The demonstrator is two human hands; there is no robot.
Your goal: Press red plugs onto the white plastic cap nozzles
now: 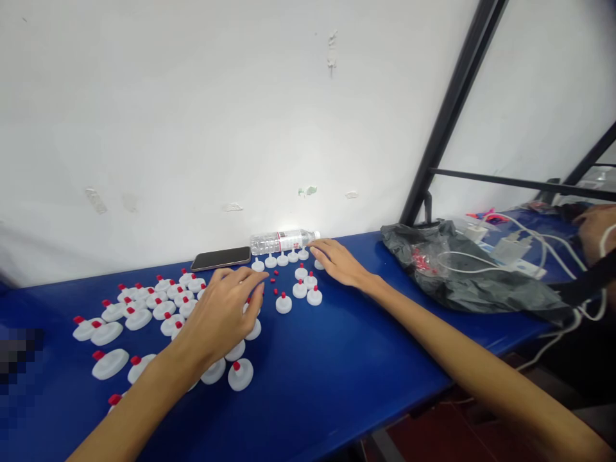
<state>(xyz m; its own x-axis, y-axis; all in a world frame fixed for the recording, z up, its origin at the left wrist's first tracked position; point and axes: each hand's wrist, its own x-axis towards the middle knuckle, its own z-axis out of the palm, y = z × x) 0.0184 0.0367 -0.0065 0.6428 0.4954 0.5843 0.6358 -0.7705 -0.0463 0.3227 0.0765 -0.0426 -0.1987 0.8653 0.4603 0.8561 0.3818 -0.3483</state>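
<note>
Several white round caps with red tips point(138, 317) lie spread over the blue table point(337, 359). My left hand point(226, 309) hovers over the caps in the middle, fingers bent and pinched toward small loose red pieces point(274, 276); what it holds I cannot make out. My right hand point(339, 262) reaches to the far group of caps point(303, 282), its fingers stretched flat and touching a cap near the bottle.
A clear plastic bottle point(283, 241) lies on its side against the white wall, with a dark phone point(221, 258) to its left. A black plastic bag point(462, 273), white cables and a charger point(514, 247) lie right. Another person's hand point(597, 228) is far right.
</note>
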